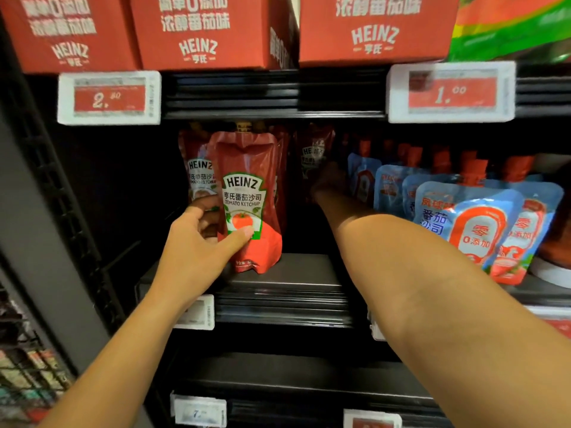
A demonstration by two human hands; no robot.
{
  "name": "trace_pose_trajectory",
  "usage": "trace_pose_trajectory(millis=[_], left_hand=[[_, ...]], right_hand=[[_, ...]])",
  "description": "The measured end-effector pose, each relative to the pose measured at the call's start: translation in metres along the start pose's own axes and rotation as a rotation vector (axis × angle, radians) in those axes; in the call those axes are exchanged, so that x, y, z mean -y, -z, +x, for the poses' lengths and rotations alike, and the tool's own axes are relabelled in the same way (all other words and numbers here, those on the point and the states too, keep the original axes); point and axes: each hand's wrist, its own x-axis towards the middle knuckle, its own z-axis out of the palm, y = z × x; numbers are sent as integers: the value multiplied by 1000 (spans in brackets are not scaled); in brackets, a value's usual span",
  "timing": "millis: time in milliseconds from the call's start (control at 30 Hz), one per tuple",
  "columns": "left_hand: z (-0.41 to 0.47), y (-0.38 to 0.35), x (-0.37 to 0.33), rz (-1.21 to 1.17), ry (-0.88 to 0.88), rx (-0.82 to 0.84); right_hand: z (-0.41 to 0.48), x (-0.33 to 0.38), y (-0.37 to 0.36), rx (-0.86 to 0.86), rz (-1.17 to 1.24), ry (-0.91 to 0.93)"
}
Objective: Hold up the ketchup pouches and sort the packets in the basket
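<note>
Store shelf (287,267) had three red Heinz pouches visible. Left hand (197,242) had its grip wrapped round the front pouch (250,199) standing at the edge; right hand (329,180) reached deep by the back pouch (313,156), grip too dark to tell.

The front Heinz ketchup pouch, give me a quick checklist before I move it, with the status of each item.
1. Grip: left hand holds the front Heinz pouch, thumb across its label, fingers behind it: ok.
2. Pouch upright, its base on the shelf: ok.
3. Second Heinz pouch right behind it is not caught in the grip: cannot tell.
4. Right hand reaches deep into the shadow near a dark rear pouch; whether it holds anything: cannot tell.
5. Right forearm passes close in front of the blue pouches; clearance: cannot tell.
6. Shelf room to the right of the front pouch: ok.
</note>
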Motion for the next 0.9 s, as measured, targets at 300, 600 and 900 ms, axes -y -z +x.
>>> trace_pose_trajectory(millis=[300,600,900], left_hand=[[1,-18,-5,230,-44,28],[0,-58,-21,520,-77,-19],[-3,-55,-20,437,-3,136]], right_hand=[[-56,33,59,194,71,62],[-185,5,124,161,381,40],[-155,-4,96,74,-6,-13]])
